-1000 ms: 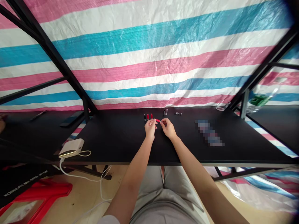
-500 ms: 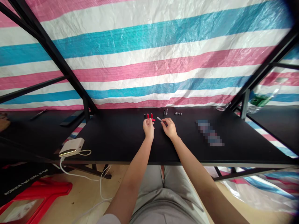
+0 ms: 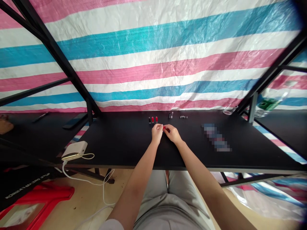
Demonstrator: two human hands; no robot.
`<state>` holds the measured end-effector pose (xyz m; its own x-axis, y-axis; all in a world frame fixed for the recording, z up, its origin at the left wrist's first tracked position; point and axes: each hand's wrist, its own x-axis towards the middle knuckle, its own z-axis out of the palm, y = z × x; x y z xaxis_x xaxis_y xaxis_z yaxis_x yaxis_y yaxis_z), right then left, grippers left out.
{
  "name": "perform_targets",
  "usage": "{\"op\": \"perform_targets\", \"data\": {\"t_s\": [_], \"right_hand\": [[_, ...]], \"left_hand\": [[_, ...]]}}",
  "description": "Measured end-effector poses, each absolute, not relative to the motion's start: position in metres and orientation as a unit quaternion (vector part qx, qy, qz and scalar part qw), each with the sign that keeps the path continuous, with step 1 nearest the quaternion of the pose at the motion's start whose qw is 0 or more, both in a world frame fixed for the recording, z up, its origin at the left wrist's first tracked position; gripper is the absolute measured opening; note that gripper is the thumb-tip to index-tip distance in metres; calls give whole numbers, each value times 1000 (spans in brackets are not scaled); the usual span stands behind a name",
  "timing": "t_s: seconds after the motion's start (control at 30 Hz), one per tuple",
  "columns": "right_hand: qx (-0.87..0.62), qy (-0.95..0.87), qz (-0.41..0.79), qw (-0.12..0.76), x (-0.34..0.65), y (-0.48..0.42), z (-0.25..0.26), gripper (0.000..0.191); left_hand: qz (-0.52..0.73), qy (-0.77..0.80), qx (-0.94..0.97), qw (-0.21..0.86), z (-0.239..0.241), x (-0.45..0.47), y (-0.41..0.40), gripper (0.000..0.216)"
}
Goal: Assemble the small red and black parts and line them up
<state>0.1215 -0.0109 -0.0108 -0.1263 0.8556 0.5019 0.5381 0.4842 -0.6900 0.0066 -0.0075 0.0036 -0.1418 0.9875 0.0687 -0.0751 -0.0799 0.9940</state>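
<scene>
My left hand (image 3: 157, 132) and my right hand (image 3: 173, 133) meet just above the black table, fingertips almost touching. Pinched between them is a small red cylinder (image 3: 164, 127), held from the left side. My right fingers are closed around a slim pale tube, now mostly hidden, its end against the red piece. Beyond my left hand stand a small black cylinder (image 3: 149, 120) and two red cylinders (image 3: 153, 119), each with a clear part. Farther right are a dark short tube (image 3: 169, 115) and a clear one (image 3: 172, 114).
Several small silvery pieces (image 3: 183, 117) form a row at the back. A blurred-out flat item (image 3: 216, 137) lies to the right. A white box with a cable (image 3: 74, 149) sits at the left edge. Black frame posts flank the table (image 3: 115, 143); another person's hand (image 3: 5, 124) shows far left.
My left hand has drawn the red cylinder right and toward me, away from the standing ones. My right hand's pale tube has turned and met it; the hands are now together.
</scene>
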Motion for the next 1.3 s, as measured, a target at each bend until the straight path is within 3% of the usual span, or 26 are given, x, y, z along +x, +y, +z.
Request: {"op": "perform_targets", "data": {"t_s": [0.27, 0.53, 0.73, 1.0, 1.3], "right_hand": [[-482, -743, 148, 440, 123, -10, -8, 22], [-475, -772, 117, 405, 120, -13, -4, 20], [-613, -674, 70, 407, 126, -1, 8, 21], [-721, -619, 92, 299, 146, 46, 11, 16], [-740, -618, 88, 252, 144, 70, 0, 17]], "left_hand": [[594, 495, 482, 412, -1, 6, -6, 8], [611, 511, 449, 405, -4, 5, -5, 12], [627, 522, 398, 419, 1, 5, -6, 12], [616, 523, 415, 418, -1, 6, -3, 10], [609, 527, 413, 426, -1, 6, -3, 10]]}}
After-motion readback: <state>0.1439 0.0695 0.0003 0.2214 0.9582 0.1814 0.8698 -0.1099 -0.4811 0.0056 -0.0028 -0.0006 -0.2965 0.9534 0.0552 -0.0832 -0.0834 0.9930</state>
